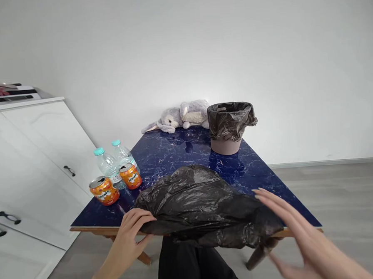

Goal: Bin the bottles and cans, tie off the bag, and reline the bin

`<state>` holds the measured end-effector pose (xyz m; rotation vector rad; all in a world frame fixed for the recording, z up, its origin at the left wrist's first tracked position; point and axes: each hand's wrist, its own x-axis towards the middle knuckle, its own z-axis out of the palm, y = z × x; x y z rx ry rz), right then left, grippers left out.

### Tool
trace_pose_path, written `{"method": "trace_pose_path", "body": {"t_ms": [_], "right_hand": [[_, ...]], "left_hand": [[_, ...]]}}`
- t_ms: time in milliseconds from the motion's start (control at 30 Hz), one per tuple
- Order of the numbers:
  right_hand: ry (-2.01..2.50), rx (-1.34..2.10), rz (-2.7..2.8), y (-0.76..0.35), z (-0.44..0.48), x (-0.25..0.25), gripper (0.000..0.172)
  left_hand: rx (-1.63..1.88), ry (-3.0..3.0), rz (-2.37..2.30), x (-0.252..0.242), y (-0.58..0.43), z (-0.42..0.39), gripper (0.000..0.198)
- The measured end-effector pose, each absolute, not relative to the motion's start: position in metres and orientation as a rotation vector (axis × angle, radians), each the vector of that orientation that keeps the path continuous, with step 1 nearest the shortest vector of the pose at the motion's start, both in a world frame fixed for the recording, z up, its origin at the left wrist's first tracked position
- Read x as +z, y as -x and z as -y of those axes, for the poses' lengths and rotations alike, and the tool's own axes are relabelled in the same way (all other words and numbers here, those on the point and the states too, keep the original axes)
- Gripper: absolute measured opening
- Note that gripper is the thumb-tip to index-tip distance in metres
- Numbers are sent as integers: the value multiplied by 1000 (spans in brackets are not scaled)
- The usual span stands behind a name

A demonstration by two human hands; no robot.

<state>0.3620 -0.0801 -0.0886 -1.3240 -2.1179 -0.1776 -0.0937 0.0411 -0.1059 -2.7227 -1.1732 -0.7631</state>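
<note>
A black plastic garbage bag [196, 201] lies crumpled across the front of the blue marbled table [174, 150], partly hanging over the near edge. At its left end my left hand [131, 230] grips the plastic, fingers on top and thumb below. My right hand [299, 233] is by the bag's right end, with thumb and fingers spread apart and nothing in them. Whether its fingertips touch the plastic I cannot tell.
Two orange Mirinda cans, one nearer [104, 191] and one farther [130, 176], stand left beside two clear bottles [108, 163] with teal caps. A bag-lined bin [226, 146] stands at the back right, near a grey plush toy [175, 117]. White cabinets [34, 160] flank the left side.
</note>
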Motion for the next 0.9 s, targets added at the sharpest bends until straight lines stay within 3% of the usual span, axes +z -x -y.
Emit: {"method": "trace_pose_path", "body": {"t_ms": [67, 133, 267, 467, 633, 767, 900], "right_hand": [[1197, -323, 2223, -340, 84, -109, 83], [1173, -430, 2270, -322, 80, -131, 75], [1216, -251, 2134, -316, 54, -152, 60], [1175, -92, 1925, -350, 53, -114, 48], [1375, 28, 1518, -370, 56, -73, 27], [1546, 148, 1256, -392, 12, -59, 32], [1572, 109, 1244, -392, -21, -49, 52]], "left_hand": [[-803, 2724, 1111, -107, 94, -41, 14], [-815, 2745, 1068, -109, 96, -39, 16], [-749, 2764, 1099, -111, 106, -33, 29], [-851, 2748, 1333, -115, 124, -29, 35], [-1066, 2815, 1489, -110, 81, -30, 23], [-1108, 2818, 1616, -106, 30, -42, 24], [-1144, 2656, 1773, -102, 6, -53, 37]]}}
